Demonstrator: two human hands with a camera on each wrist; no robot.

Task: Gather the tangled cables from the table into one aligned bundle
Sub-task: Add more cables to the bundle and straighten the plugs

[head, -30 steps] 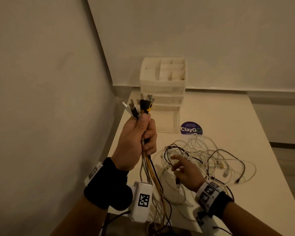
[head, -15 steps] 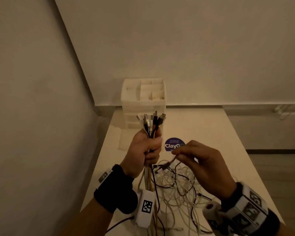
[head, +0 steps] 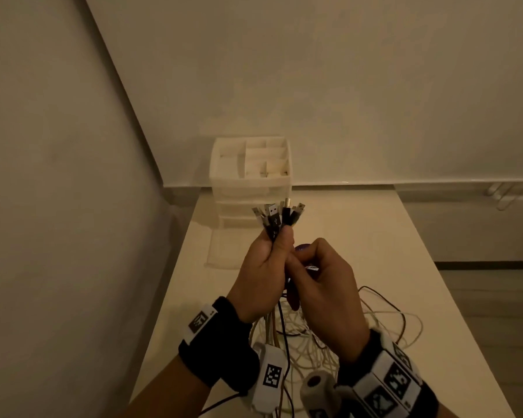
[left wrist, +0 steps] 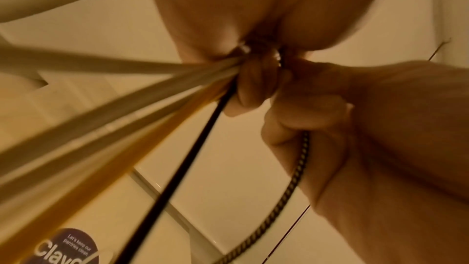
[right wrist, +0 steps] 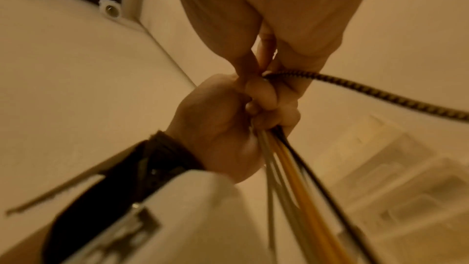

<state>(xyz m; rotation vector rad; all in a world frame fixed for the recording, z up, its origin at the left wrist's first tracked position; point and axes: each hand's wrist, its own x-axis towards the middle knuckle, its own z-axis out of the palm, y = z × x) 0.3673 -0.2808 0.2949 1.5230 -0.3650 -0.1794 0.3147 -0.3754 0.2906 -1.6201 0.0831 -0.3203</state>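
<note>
The bundle of cables (head: 277,220) stood upright above the table (head: 375,236), its plug ends fanned out over the left hand (head: 261,273), whose fingers were curled tight around the cords. Below that fist the white, yellow and black strands (right wrist: 286,160) ran down and out of view. The right hand (head: 326,297) pressed against the left, pinching a braided cable (right wrist: 380,89); its plug end was hidden between the fingers. The loose tangle (head: 384,324) lay on the table behind the wrists, partly covered. A white drawer organizer (head: 251,173) stood at the far edge. A round sticker (left wrist: 67,247) was mostly blocked.
</note>
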